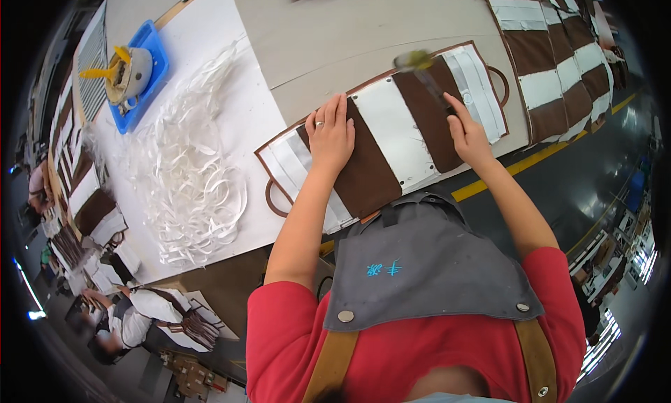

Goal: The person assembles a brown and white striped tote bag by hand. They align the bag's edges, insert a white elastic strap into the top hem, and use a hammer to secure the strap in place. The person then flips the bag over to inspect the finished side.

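A flat bag panel [397, 134] in brown and white stripes lies across the table before me, with a brown loop handle at each end. My left hand [330, 134] rests on its left part, fingers stretched out together on a brown stripe, a ring on one finger. My right hand [467, 134] is closed round the dark handle of a hammer [422, 69], over the panel's right part. The hammer's head is smeared by motion near the far edge. Small dark rivets or snaps show along the white middle stripe.
A heap of white ribbon strips [189, 186] lies left on the white tabletop. Beyond it a blue tray [162, 59] holds a white pot [138, 78] with yellow-handled tools. Striped panels [552, 75] are stacked at right. Another person [126, 319] works at lower left.
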